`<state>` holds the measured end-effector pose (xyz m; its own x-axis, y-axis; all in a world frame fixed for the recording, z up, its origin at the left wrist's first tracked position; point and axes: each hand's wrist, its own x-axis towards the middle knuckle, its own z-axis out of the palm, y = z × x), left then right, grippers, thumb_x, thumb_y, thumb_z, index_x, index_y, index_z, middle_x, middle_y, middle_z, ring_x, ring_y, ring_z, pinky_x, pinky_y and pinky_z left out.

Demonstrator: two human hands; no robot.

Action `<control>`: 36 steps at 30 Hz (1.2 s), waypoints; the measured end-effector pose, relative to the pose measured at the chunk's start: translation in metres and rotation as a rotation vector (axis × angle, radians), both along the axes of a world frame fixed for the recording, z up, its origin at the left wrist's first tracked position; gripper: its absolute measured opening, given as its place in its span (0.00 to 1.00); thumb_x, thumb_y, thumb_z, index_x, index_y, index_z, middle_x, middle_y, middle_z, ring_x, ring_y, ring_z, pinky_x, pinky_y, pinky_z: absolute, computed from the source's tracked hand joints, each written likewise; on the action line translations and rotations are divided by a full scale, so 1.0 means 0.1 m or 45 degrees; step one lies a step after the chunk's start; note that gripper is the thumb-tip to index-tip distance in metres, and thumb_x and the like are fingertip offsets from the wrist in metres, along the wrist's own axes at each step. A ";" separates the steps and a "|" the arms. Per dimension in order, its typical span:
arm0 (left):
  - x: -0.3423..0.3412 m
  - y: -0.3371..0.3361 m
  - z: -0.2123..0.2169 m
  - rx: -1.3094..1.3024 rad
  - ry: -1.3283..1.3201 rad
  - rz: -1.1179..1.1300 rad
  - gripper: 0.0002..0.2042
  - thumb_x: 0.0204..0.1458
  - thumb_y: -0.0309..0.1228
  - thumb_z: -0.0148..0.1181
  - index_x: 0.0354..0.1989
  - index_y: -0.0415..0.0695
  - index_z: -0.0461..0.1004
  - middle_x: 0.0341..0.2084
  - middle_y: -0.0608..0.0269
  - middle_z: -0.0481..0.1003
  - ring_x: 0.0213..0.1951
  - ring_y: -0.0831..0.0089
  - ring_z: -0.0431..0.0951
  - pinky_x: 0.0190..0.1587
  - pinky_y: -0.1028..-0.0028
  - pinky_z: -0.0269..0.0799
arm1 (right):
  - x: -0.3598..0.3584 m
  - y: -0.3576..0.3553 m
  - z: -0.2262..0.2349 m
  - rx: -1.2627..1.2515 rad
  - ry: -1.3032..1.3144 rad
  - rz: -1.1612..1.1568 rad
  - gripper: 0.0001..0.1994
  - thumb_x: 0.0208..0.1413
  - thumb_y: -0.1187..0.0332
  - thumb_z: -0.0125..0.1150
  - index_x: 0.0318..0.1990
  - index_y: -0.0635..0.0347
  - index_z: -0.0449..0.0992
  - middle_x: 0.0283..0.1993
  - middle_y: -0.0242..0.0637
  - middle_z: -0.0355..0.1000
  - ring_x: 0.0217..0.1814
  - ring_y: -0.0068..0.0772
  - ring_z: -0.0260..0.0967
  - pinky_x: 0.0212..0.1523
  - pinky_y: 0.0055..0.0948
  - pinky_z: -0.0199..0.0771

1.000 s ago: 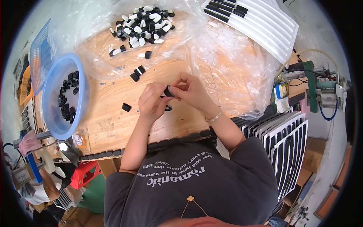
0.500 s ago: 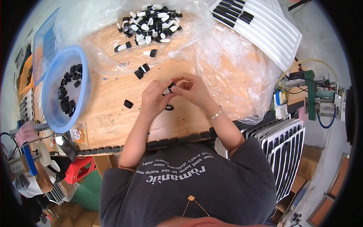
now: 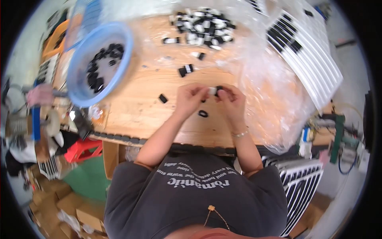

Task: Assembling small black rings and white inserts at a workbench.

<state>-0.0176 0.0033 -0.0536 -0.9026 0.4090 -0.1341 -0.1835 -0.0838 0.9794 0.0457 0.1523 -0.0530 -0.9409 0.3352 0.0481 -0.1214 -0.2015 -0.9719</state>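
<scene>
In front of me, above the wooden table, my left hand (image 3: pixel 191 99) pinches the white end of a small black-and-white part (image 3: pixel 212 91). The fingers of my right hand (image 3: pixel 232 104) close around its black end, a dark ring-like piece; they hide much of it. Below my hands a black ring (image 3: pixel 203 114) lies on the wood. Left of them rests a small black piece (image 3: pixel 163 98). Farther back lie a black piece with a white stripe (image 3: pixel 186 70) and a single black-and-white part (image 3: pixel 198 55).
A pile of black-and-white parts (image 3: pixel 205 26) sits at the back on plastic sheeting (image 3: pixel 262 99). On the left stands a blue basin (image 3: pixel 73 81) with black pieces inside. A white slotted panel (image 3: pixel 314 67) lies back right; more panels (image 3: pixel 304 179) stack beside me, below table height.
My view has shifted and turned, so the table scene sits farther right. Both hands stay together on the small part, whose white end now shows more plainly between them.
</scene>
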 end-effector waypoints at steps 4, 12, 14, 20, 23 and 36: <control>0.08 0.01 0.08 0.263 -0.024 0.003 0.04 0.54 0.22 0.57 0.34 0.34 0.76 0.23 0.63 0.77 0.26 0.79 0.76 0.31 0.81 0.71 | 0.02 -0.05 -0.03 -0.174 0.046 -0.017 0.10 0.55 0.76 0.59 0.44 0.68 0.73 0.35 0.36 0.75 0.30 0.21 0.72 0.32 0.19 0.74; 0.24 -0.18 0.01 0.064 -0.069 0.075 0.06 0.56 0.25 0.55 0.32 0.36 0.76 0.22 0.64 0.76 0.24 0.83 0.72 0.30 0.83 0.68 | 0.00 -0.17 0.02 -0.044 -0.056 0.098 0.10 0.55 0.74 0.60 0.44 0.68 0.74 0.31 0.34 0.75 0.28 0.19 0.71 0.31 0.19 0.73; 0.22 -0.22 0.01 -0.047 0.010 0.023 0.07 0.57 0.26 0.55 0.30 0.36 0.76 0.21 0.65 0.75 0.23 0.83 0.72 0.29 0.83 0.67 | 0.00 -0.19 0.02 -0.058 -0.072 0.131 0.10 0.55 0.74 0.61 0.43 0.68 0.74 0.31 0.34 0.75 0.28 0.19 0.71 0.31 0.19 0.73; 0.27 -0.35 0.08 0.153 -0.210 0.059 0.06 0.56 0.26 0.56 0.33 0.36 0.76 0.22 0.66 0.75 0.25 0.83 0.71 0.30 0.83 0.66 | -0.01 -0.24 0.06 -0.367 -0.233 0.206 0.09 0.55 0.71 0.60 0.42 0.66 0.76 0.31 0.33 0.75 0.27 0.19 0.70 0.29 0.19 0.71; 0.40 -0.61 0.25 -0.453 0.550 0.367 0.06 0.53 0.22 0.57 0.39 0.38 0.74 0.29 0.69 0.74 0.29 0.83 0.69 0.33 0.82 0.65 | 0.06 -0.11 0.01 -0.034 -0.235 0.122 0.09 0.56 0.71 0.59 0.42 0.66 0.75 0.32 0.32 0.74 0.28 0.18 0.69 0.29 0.17 0.70; -0.26 -4.03 0.00 -2.240 0.224 1.548 0.31 0.43 0.54 0.58 0.42 0.34 0.70 0.42 0.41 0.72 0.46 0.45 0.72 0.47 0.54 0.69 | 0.04 0.08 -0.02 -0.253 -0.116 0.140 0.08 0.59 0.73 0.55 0.43 0.67 0.73 0.34 0.33 0.73 0.28 0.17 0.66 0.28 0.15 0.67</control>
